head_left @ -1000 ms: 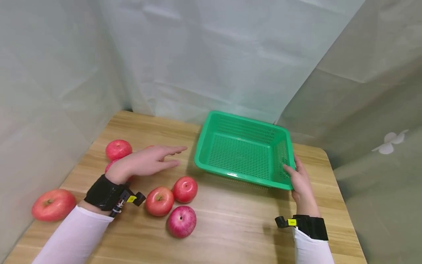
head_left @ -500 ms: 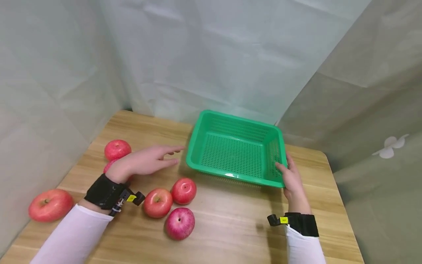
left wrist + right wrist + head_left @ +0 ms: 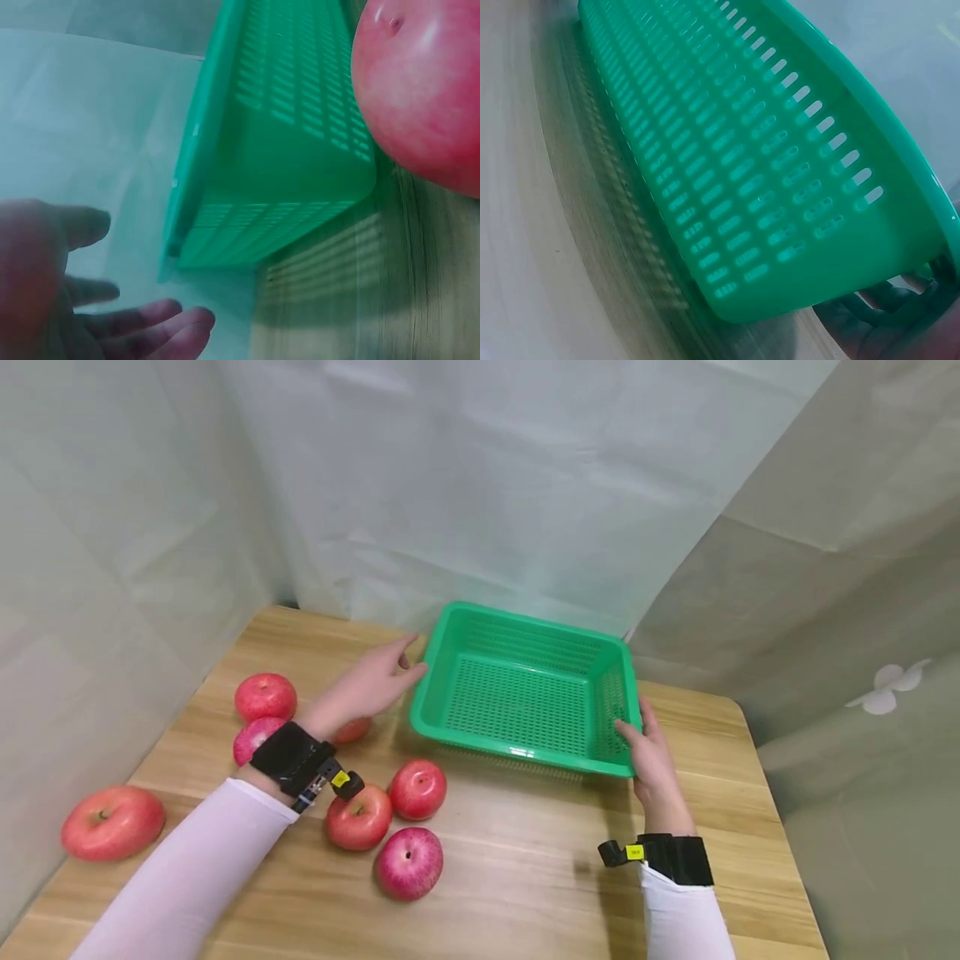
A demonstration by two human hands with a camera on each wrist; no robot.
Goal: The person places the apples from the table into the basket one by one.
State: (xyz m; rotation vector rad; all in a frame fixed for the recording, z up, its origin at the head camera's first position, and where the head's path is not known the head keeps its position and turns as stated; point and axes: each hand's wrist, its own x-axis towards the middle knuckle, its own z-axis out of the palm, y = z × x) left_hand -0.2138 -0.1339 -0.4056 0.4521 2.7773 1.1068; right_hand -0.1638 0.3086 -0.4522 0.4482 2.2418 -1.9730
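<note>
A green plastic basket (image 3: 517, 706) with slotted walls sits toward the back of the wooden table. My right hand (image 3: 654, 764) grips its right end, thumb over the rim and fingers on the outer wall. In the right wrist view, curled fingers (image 3: 900, 315) show under the rim. At the opposite end, my left hand (image 3: 371, 685) is right by the left rim (image 3: 429, 681), thumb and fingers spread. The left wrist view shows this hand apart from the basket wall (image 3: 285, 165), holding nothing. A red apple (image 3: 352, 730) lies partly hidden beneath the left wrist.
Three apples cluster in front of the basket: one red (image 3: 417, 789), one lighter red (image 3: 358, 817), one purplish (image 3: 409, 863). More lie leftward: a red apple (image 3: 265, 697), a pinkish apple (image 3: 255, 739) and a large apple (image 3: 112, 822). A pale curtain (image 3: 480, 485) hangs behind the table.
The basket has shifted left along with my right hand. My left hand has moved forward and right to the basket's left rim, exposing more of the apples behind it.
</note>
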